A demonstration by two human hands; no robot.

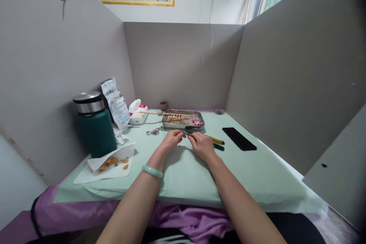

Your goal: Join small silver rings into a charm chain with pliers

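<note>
My left hand (pixel 173 138) is closed in a pinch near the middle of the table. Whatever its fingertips hold is too small to make out. Close to its right, my right hand (pixel 202 145) is also closed, thumb and fingers together. Yellow and dark green tool handles (pixel 216 140), apparently pliers, stick out beyond the right hand. Dark metal shows by the fingertips; I cannot tell whether the hand grips this tool or it lies behind. Beyond the hands stands a metal tray (pixel 165 123) of small gold, clear and red beads. A beaded chain (pixel 154 131) lies left of it.
A stick strung with red beads (pixel 177 114) rests across the tray. Left are a green flask (pixel 95 133), a silver pouch (pixel 116 103), a tissue pack (pixel 138 116) and brown flakes (pixel 113 162) on paper. A black phone (pixel 239 138) lies right. Grey partitions (pixel 183 65) enclose the table.
</note>
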